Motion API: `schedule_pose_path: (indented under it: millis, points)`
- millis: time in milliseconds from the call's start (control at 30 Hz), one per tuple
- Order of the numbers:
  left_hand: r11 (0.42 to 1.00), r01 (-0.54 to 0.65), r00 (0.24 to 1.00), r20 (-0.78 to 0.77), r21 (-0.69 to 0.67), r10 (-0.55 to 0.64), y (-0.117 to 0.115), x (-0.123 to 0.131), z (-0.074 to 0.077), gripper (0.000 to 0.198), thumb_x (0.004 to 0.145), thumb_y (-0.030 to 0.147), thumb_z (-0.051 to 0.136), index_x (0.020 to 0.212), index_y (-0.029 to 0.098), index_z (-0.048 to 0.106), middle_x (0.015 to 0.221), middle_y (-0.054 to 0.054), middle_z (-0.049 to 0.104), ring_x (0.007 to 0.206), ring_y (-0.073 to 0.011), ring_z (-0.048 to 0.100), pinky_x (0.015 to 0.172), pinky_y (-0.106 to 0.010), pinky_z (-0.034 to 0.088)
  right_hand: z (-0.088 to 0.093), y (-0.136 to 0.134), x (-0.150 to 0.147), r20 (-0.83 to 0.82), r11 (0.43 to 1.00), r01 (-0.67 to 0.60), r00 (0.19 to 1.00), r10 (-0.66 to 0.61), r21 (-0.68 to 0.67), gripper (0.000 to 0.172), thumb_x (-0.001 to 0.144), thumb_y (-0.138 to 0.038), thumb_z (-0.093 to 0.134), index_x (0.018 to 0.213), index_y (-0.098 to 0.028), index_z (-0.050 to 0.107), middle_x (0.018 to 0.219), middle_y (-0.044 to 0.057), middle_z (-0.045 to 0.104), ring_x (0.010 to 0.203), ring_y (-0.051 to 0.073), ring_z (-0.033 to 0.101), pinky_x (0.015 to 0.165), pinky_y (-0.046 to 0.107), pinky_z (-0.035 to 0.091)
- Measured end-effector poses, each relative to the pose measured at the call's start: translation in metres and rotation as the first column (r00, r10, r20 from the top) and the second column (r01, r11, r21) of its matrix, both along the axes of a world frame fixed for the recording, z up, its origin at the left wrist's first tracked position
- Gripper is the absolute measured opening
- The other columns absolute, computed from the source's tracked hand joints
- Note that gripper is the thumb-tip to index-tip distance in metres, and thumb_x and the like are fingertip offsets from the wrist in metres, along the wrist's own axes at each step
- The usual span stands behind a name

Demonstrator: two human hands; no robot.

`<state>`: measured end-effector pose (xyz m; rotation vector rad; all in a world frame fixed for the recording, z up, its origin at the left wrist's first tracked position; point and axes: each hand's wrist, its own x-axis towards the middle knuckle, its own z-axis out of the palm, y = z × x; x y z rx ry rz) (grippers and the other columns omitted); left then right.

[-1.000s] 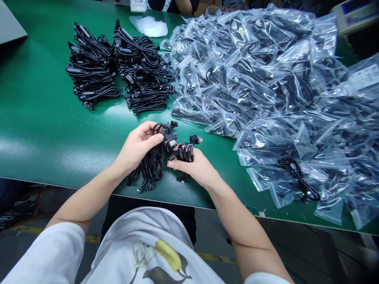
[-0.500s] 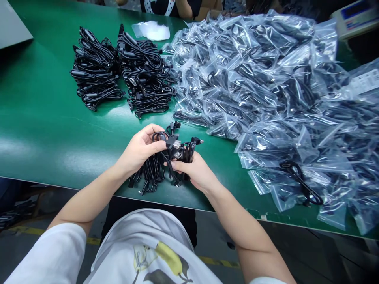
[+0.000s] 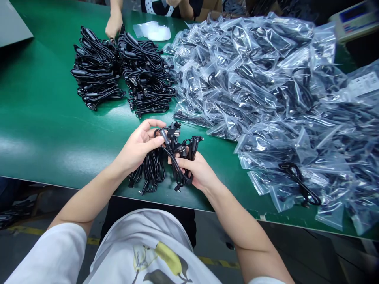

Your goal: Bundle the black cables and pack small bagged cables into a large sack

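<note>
My right hand [image 3: 197, 167] is closed around a bunch of coiled black USB cables [image 3: 192, 152], their plugs pointing up and out. Between the thumb and fingers of my left hand [image 3: 145, 140] is one black cable [image 3: 164, 136], pinched at its thick grey-black sleeve; its lower part lies against the bunch in my right hand. Below my left hand, a small pile of coiled black cables [image 3: 152, 171] rests on the green table near its front edge. Some fingertips of both hands are hidden behind the cables.
Two stacks of coiled cables [image 3: 97, 71] lie farther back, where a co-worker's hand [image 3: 114, 25] touches the left one. Clear bags holding black cables [image 3: 251, 79] heap across the right side. Flat clear bags [image 3: 152, 30] lie at the back. A loose cable [image 3: 300, 183] rests on the heap.
My left hand has shifted its pinch to the cable's sleeve, and the cable now lies lower across my right fingers. A co-worker's hand has come in at the far left stack.
</note>
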<state>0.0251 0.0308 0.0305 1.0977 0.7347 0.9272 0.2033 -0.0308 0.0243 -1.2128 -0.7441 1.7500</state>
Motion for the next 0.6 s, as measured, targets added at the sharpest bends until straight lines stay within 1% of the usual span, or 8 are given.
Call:
schedule_pose_path:
  millis: [100, 133, 200, 267, 333, 500, 533, 600]
  points:
    - [0.998, 0.011, 0.999, -0.047, 0.064, -0.008, 0.0003, -0.0002, -0.0027, 0.046, 0.080, 0.046, 0.079, 0.115, 0.024, 0.060, 0.105, -0.004, 0.068, 0.092, -0.0152, 0.066, 0.084, -0.026, 0.053, -0.0011, -0.0016, 0.0003, 0.062, 0.999, 0.004, 0.998, -0.007, 0.041, 0.031, 0.059, -0.033, 0.087, 0.071, -0.018, 0.062, 0.065, -0.002, 0.061, 0.050, 0.007, 0.040, 0.047, 0.024, 0.034]
    - [0.997, 0.014, 0.998, -0.063, 0.081, -0.009, 0.0004, -0.0001, -0.0035, 0.046, 0.079, 0.049, 0.078, 0.114, 0.024, 0.061, 0.106, -0.004, 0.068, 0.093, -0.0156, 0.065, 0.083, -0.026, 0.053, -0.0012, -0.0022, 0.0003, 0.079, 0.998, -0.001, 0.997, -0.004, 0.057, 0.030, 0.059, -0.031, 0.086, 0.070, -0.018, 0.062, 0.064, -0.003, 0.059, 0.050, 0.007, 0.041, 0.047, 0.024, 0.035]
    - [0.997, 0.021, 0.997, -0.078, 0.069, -0.016, 0.0001, 0.0004, -0.0044, 0.044, 0.080, 0.054, 0.076, 0.108, 0.023, 0.064, 0.100, -0.003, 0.068, 0.088, -0.0150, 0.064, 0.081, -0.026, 0.052, -0.0010, -0.0035, 0.0001, 0.089, 0.997, -0.011, 0.996, 0.004, 0.074, 0.029, 0.059, -0.029, 0.086, 0.069, -0.018, 0.061, 0.060, -0.005, 0.055, 0.048, 0.007, 0.041, 0.048, 0.024, 0.035]
    - [0.999, 0.039, 0.997, -0.062, 0.010, -0.038, -0.0007, 0.0013, -0.0038, 0.039, 0.084, 0.054, 0.072, 0.104, 0.021, 0.065, 0.094, -0.002, 0.068, 0.082, -0.0137, 0.063, 0.079, -0.026, 0.052, 0.0000, -0.0047, 0.0000, 0.075, 0.997, -0.025, 0.997, 0.019, 0.073, 0.031, 0.058, -0.029, 0.087, 0.069, -0.018, 0.060, 0.057, -0.006, 0.054, 0.047, 0.007, 0.042, 0.047, 0.024, 0.035]
    - [0.997, 0.065, 0.997, -0.035, -0.042, -0.067, -0.0017, 0.0023, -0.0023, 0.035, 0.088, 0.052, 0.069, 0.105, 0.021, 0.067, 0.092, -0.002, 0.068, 0.079, -0.0130, 0.063, 0.078, -0.026, 0.052, 0.0013, -0.0057, 0.0002, 0.054, 0.997, -0.032, 0.998, 0.028, 0.071, 0.033, 0.057, -0.030, 0.088, 0.069, -0.018, 0.060, 0.056, -0.006, 0.053, 0.046, 0.007, 0.042, 0.046, 0.024, 0.035]
    - [0.994, 0.074, 0.996, -0.043, -0.077, -0.078, -0.0023, 0.0036, -0.0013, 0.038, 0.089, 0.053, 0.066, 0.103, 0.019, 0.066, 0.088, -0.001, 0.068, 0.075, -0.0118, 0.061, 0.075, -0.025, 0.051, 0.0014, -0.0070, -0.0006, 0.040, 0.996, -0.053, 0.998, 0.050, 0.077, 0.036, 0.058, -0.032, 0.089, 0.070, -0.018, 0.059, 0.056, -0.006, 0.053, 0.047, 0.007, 0.043, 0.046, 0.023, 0.035]
    - [0.995, 0.073, 0.996, -0.049, -0.072, -0.077, -0.0019, 0.0037, -0.0021, 0.038, 0.090, 0.054, 0.066, 0.105, 0.018, 0.066, 0.090, -0.002, 0.067, 0.078, -0.0120, 0.062, 0.077, -0.025, 0.051, 0.0006, -0.0069, -0.0010, 0.040, 0.996, -0.051, 0.998, 0.048, 0.080, 0.036, 0.058, -0.033, 0.089, 0.071, -0.018, 0.059, 0.057, -0.006, 0.053, 0.047, 0.007, 0.043, 0.046, 0.023, 0.036]
    - [0.998, 0.055, 0.996, -0.066, -0.028, -0.057, -0.0013, 0.0039, -0.0043, 0.040, 0.092, 0.053, 0.063, 0.113, 0.020, 0.063, 0.101, -0.003, 0.067, 0.087, -0.0134, 0.064, 0.082, -0.026, 0.052, -0.0017, -0.0061, -0.0011, 0.043, 0.996, -0.011, 0.999, 0.007, 0.093, 0.035, 0.060, -0.035, 0.088, 0.072, -0.018, 0.059, 0.059, -0.005, 0.054, 0.047, 0.007, 0.043, 0.046, 0.023, 0.037]
